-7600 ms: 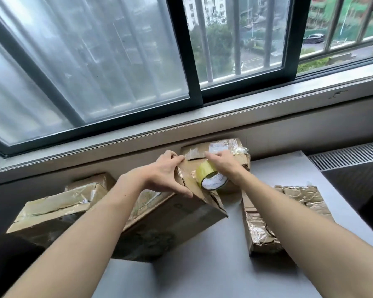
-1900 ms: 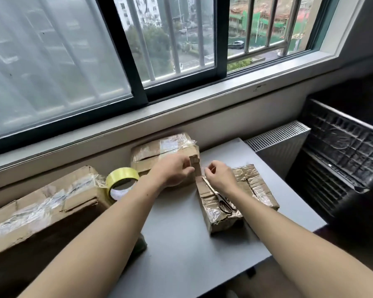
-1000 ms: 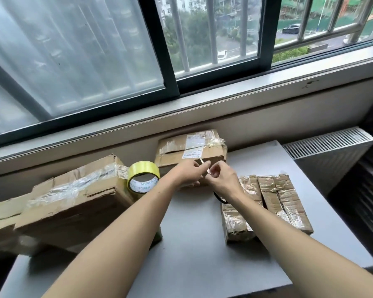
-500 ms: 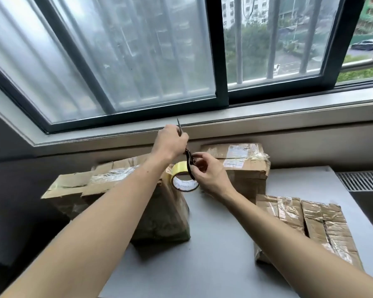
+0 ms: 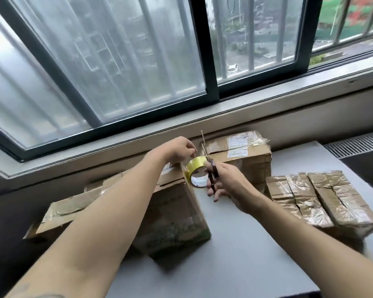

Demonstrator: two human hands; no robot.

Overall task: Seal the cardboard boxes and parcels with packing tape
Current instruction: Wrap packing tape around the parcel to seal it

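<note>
From the head camera, the roll of tape [image 5: 197,175] stands on edge at the far right top corner of the big box [image 5: 177,211] in the middle of the table [image 5: 246,254]. Whether it rests on that corner or hangs from its own strip cannot be told. The left hand [image 5: 179,150] is above the big box's far edge, fingertips pinched closed just over the roll. It seems to have the free end, but the clear strip is too faint to make out. Just right of the big box the right hand [image 5: 228,182] grips the scissors [image 5: 210,168] by the handles, blades pointing up beside the roll. A labelled box [image 5: 241,151] sits behind and to the right of the big box, wrapped flat parcels [image 5: 323,196] lie well to its right, and another box [image 5: 69,209] lies against its left side. The roll is probably light, with a stiff core that is safe to hold by its rim or through the hole. The strip is likely thin and sticky and will fold onto itself if slack, so it is best kept taut and cut close to the roll. The taped cardboard looks glossy and may be slick, so the bare edges should be the better hold.
</note>
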